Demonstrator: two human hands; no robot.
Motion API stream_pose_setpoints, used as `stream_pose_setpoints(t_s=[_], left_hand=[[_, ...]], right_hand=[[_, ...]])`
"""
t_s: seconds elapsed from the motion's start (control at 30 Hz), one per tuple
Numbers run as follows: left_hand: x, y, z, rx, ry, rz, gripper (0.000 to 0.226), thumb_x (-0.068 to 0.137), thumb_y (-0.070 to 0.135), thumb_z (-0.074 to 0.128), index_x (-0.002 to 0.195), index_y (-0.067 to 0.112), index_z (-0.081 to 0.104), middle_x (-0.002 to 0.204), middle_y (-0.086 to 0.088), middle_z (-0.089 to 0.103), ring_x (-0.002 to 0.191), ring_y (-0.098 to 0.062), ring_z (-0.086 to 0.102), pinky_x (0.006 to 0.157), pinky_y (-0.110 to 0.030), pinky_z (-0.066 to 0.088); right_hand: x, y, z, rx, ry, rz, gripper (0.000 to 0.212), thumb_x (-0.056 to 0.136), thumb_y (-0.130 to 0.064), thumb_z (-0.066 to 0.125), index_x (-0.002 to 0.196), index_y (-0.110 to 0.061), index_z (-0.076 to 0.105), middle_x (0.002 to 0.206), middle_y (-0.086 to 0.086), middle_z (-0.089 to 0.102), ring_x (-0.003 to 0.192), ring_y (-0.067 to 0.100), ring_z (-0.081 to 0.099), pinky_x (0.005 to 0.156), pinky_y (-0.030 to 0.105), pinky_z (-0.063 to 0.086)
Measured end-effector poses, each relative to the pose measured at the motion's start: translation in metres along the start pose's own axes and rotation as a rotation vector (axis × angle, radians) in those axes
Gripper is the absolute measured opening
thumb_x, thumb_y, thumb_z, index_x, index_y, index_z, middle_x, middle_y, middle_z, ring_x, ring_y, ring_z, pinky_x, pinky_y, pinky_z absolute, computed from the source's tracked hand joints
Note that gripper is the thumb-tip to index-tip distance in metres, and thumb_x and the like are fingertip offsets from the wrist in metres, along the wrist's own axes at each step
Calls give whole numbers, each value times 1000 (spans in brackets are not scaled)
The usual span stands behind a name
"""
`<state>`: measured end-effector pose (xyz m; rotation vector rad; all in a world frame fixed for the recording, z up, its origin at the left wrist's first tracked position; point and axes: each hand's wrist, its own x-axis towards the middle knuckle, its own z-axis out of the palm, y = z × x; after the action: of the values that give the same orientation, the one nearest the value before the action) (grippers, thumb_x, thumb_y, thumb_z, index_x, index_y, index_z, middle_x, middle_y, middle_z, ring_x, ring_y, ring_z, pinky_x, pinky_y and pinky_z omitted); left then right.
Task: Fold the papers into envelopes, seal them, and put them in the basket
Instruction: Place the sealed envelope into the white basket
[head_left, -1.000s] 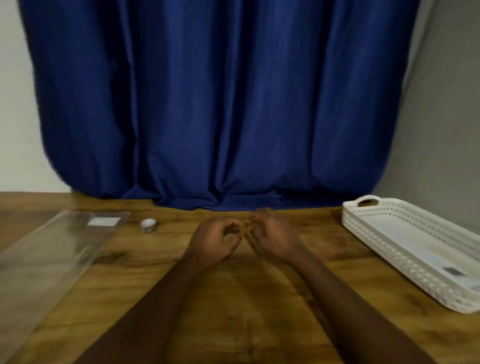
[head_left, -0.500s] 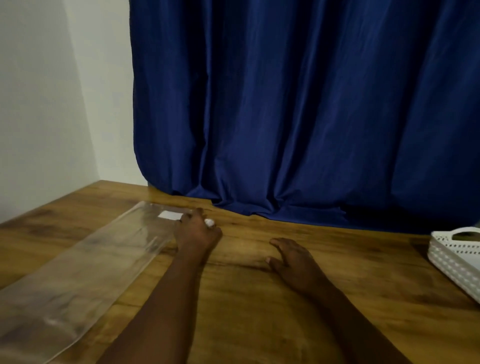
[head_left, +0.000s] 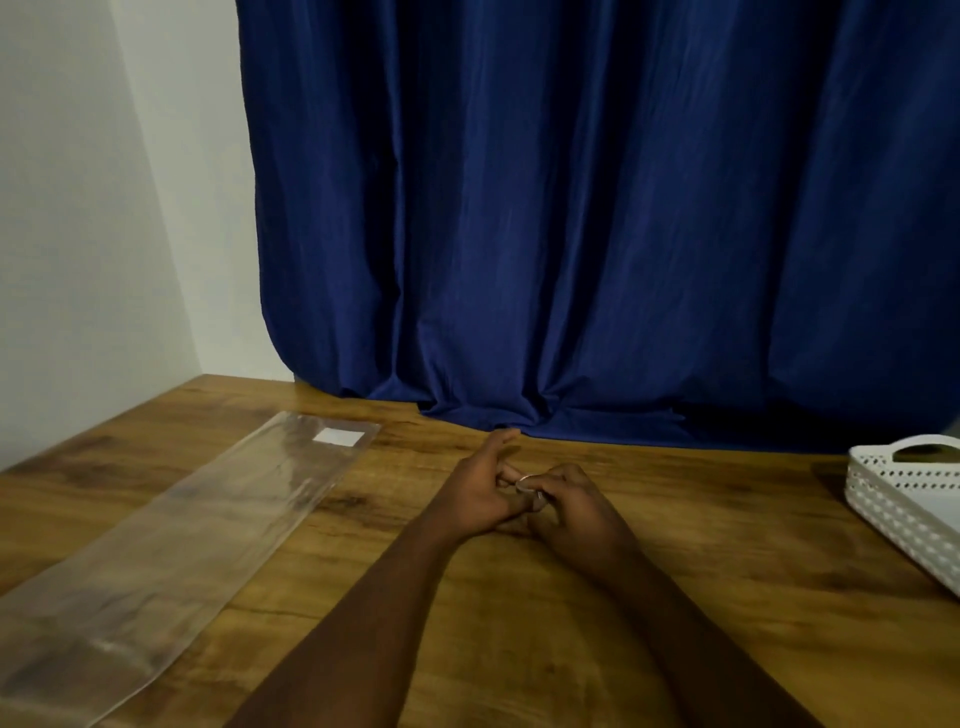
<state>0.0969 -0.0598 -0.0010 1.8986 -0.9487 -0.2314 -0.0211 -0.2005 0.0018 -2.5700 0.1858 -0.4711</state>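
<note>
Hands first: I see my left hand (head_left: 480, 491) and right hand (head_left: 574, 501) meeting mid-table, both pinching a small clear tape roll (head_left: 530, 486). White perforated plastic basket (head_left: 914, 499) sits at the wooden table's (head_left: 519, 649) right edge.

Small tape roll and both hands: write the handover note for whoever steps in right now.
Left hand and right hand: together mid-table, both pinching the small clear tape roll between their fingertips; index finger of the left points out.
Things: long clear plastic sleeve with a white label lies flat on the wooden table, left of the hands. White perforated plastic basket sits at the right edge; its contents cannot be seen.
Done: tape in hand.
Left: no paper in view; fold, seal, put in the basket.
</note>
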Motion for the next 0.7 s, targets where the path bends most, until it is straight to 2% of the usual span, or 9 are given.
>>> stream_pose_setpoints(t_s=[0.1, 0.17, 0.2, 0.27, 0.37, 0.47, 0.53, 0.63, 0.7], left_hand=[[-4, 3, -7, -215, -72, -83, 92, 73, 35, 88, 152, 28, 42, 112, 0, 77, 110, -11, 72, 101, -39, 57], [-13, 10, -16, -283, -64, -124, 82, 74, 34, 87, 146, 21, 51, 125, -7, 71, 115, -14, 70, 103, -38, 56], [-20, 13, -24, -237, -62, -119, 74, 76, 34, 86, 142, 22, 56, 129, -5, 69, 117, -13, 68, 103, -35, 55], [-42, 16, -49, -29, -75, -78, 58, 79, 43, 84, 133, 33, 63, 133, 10, 66, 121, -4, 63, 104, -30, 52], [-84, 13, -105, 365, -42, -9, 53, 80, 65, 73, 128, 42, 65, 132, 26, 61, 121, 6, 56, 104, -28, 49], [-130, -6, -166, 656, 43, -91, 69, 76, 77, 51, 131, 37, 63, 134, 18, 62, 122, -4, 58, 104, -36, 50], [-162, -23, -200, 850, 55, -222, 75, 76, 73, 35, 137, 37, 59, 142, 13, 58, 131, -13, 54, 107, -42, 47], [-201, -40, -221, 889, 18, -402, 54, 83, 59, 39, 131, 43, 59, 141, 13, 57, 129, -18, 55, 105, -47, 46], [-211, -50, -219, 798, 60, -408, 52, 85, 59, 36, 131, 44, 56, 143, 13, 55, 128, -19, 56, 104, -48, 48]], right_hand=[[1, 1, -4, -3, 11, 5, 11, 89, -32, 69, 100, -33, 71, 110, -13, 55, 101, 5, 55, 91, 27, 48], [0, 0, -6, 8, 24, -3, 5, 90, -35, 69, 93, -33, 72, 106, -13, 58, 97, 3, 56, 88, 26, 49], [0, -1, -6, 20, 29, -1, 5, 90, -37, 69, 91, -33, 72, 105, -15, 59, 96, 0, 56, 87, 25, 49], [0, -2, -7, 45, 37, -3, 5, 90, -38, 70, 89, -34, 72, 104, -17, 60, 94, -3, 56, 85, 21, 47], [-5, -4, -9, 66, 25, -12, 4, 90, -36, 71, 88, -34, 73, 103, -18, 62, 94, -5, 57, 85, 19, 47], [-7, -10, -3, 149, 27, 16, 4, 88, -38, 73, 88, -33, 74, 102, -16, 66, 95, -3, 61, 87, 24, 50], [-1, -29, 7, 214, 17, 29, 10, 86, -41, 74, 90, -32, 74, 101, -16, 70, 94, -2, 63, 84, 25, 52], [14, -78, 30, 280, -31, -36, 15, 87, -41, 74, 94, -27, 75, 99, -17, 73, 88, -8, 65, 69, 8, 46], [27, -117, 49, 320, -47, -77, 19, 86, -44, 73, 95, -27, 73, 99, -17, 74, 87, -7, 66, 70, 12, 49]])
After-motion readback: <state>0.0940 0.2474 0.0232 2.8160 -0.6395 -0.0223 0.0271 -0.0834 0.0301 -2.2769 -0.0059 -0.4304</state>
